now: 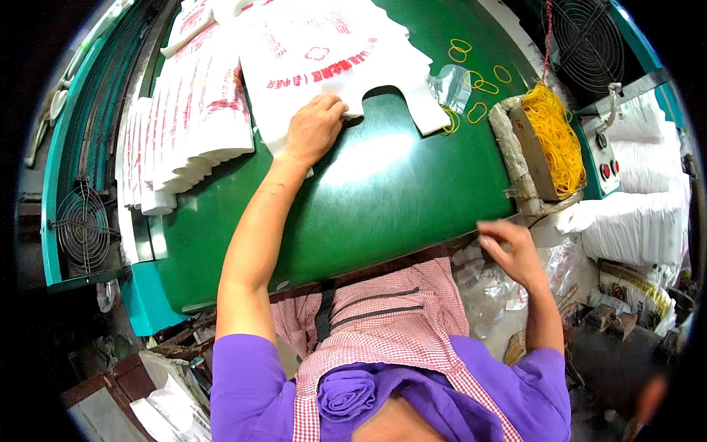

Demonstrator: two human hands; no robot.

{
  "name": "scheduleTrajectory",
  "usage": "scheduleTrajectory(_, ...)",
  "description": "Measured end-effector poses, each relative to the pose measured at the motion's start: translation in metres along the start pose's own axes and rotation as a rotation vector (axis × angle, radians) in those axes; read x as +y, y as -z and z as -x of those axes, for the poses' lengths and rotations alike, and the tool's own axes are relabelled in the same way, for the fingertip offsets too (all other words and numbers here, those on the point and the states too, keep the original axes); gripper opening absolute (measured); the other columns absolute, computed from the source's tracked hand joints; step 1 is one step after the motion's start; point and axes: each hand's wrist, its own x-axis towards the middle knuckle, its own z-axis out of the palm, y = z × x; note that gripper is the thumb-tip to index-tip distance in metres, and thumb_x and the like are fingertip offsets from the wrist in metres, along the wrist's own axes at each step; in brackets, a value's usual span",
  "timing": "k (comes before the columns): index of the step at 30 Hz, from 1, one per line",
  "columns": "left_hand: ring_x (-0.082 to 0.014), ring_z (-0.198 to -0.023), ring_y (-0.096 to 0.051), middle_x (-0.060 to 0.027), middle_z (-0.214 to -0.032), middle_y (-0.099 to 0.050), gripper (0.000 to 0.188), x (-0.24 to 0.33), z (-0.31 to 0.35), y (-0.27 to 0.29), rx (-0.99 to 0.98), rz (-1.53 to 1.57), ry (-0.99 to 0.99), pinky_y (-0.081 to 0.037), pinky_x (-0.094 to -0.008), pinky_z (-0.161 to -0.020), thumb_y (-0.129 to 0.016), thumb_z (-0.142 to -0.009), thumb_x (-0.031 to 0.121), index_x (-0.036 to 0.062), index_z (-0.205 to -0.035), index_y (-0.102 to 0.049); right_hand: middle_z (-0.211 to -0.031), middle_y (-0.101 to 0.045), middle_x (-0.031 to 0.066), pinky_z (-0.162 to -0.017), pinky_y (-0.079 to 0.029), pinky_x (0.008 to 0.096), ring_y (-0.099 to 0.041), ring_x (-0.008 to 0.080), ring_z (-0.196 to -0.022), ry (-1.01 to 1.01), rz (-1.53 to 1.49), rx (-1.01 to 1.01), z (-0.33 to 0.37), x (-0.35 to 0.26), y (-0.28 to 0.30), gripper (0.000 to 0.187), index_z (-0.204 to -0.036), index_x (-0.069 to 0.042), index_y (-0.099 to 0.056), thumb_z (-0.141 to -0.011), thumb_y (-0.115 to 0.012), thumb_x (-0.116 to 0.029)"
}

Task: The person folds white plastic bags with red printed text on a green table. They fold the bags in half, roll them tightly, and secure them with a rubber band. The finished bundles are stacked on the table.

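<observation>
The left hand [315,125] presses on the lower edge of a flat stack of white printed bags [328,62] in the upper middle of the frame, spread on a green work surface [412,210], its weight probably there to stop the slick layers from sliding. At upper left, more bundles of bags [195,103] overlap like shingles, an arrangement that likely keeps each bundle distinct. Loose rubber bands [476,86] lie scattered to the right of the stack, near a clear plastic piece [451,88], while an open box [529,151] heaped with yellow bands [556,140] sits at the right edge of the surface, presumably for easy reach. The left forearm [258,221] stretches up from the lower middle, palm down, fingers curled; whether they pinch the plastic or merely rest on it cannot be told. The right hand [514,254], at right of center below the box, hangs just off the surface's near edge, elbow bent, fingers loosely crooked with a gap at the thumb and nothing visible in them.
</observation>
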Motion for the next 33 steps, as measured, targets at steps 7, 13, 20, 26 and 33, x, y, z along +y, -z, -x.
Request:
scheduleTrajectory(7,-0.0309,-0.080,-0.058,-0.0112,-0.082,-0.058,0.014,0.045,0.057,0.030,0.023,0.131,0.006,-0.046,-0.0411,-0.074,-0.060,-0.074,0.004,0.0053,-0.088,-0.058,-0.146,-0.024,0.0334,-0.111,-0.017,0.0554,-0.019,0.0511,-0.136,0.025,0.816,0.382,-0.174,0.025,-0.043,0.062,-0.144,-0.009,-0.031,-0.095,-0.047,-0.043)
scheduleTrajectory(13,-0.0288,-0.088,-0.060,-0.0081,-0.093,-0.064,0.027,0.102,0.107,0.060,-0.063,0.324,0.043,-0.047,-0.0392,-0.080,-0.066,-0.065,-0.001,0.0058,-0.091,-0.062,-0.148,-0.027,0.0228,-0.109,-0.019,0.0580,-0.022,0.0460,-0.136,0.054,0.557,0.615,-0.340,0.029,-0.006,0.053,-0.140,-0.012,-0.039,-0.095,-0.043,-0.040)
scheduleTrajectory(20,-0.0322,-0.127,-0.042,-0.0127,-0.136,-0.046,0.046,0.116,0.145,0.111,-0.280,0.234,0.089,-0.032,-0.0502,-0.103,-0.072,-0.075,0.027,0.0126,-0.117,-0.059,-0.151,-0.019,0.0257,-0.109,-0.012,0.0619,-0.011,0.0525,-0.137,-0.583,0.532,0.678,-0.321,0.033,0.002,0.056,-0.141,-0.017,-0.039,-0.094,-0.042,-0.046)
scheduleTrajectory(26,-0.0305,-0.138,-0.030,-0.0097,-0.147,-0.036,0.077,0.086,0.189,0.129,-0.516,0.169,0.100,-0.027,-0.0479,-0.110,-0.077,-0.066,0.034,0.0155,-0.134,-0.047,-0.138,-0.047,0.0178,-0.105,-0.034,0.0465,-0.041,0.0384,-0.128,0.413,0.380,0.776,-0.348,-0.006,0.018,0.042,-0.129,-0.011,-0.054,-0.093,-0.051,-0.032)
scheduleTrajectory(33,-0.0319,-0.131,-0.041,-0.0122,-0.143,-0.041,0.083,0.070,0.226,0.124,-0.421,0.307,-0.053,-0.037,-0.0429,-0.105,-0.077,-0.057,0.010,0.0128,-0.134,-0.047,-0.153,-0.024,0.0125,-0.115,-0.011,0.0538,-0.020,0.0349,-0.142,0.580,0.616,-0.438,-0.067,-0.044,-0.038,0.092,-0.145,-0.020,-0.033,-0.068,-0.081,-0.033)
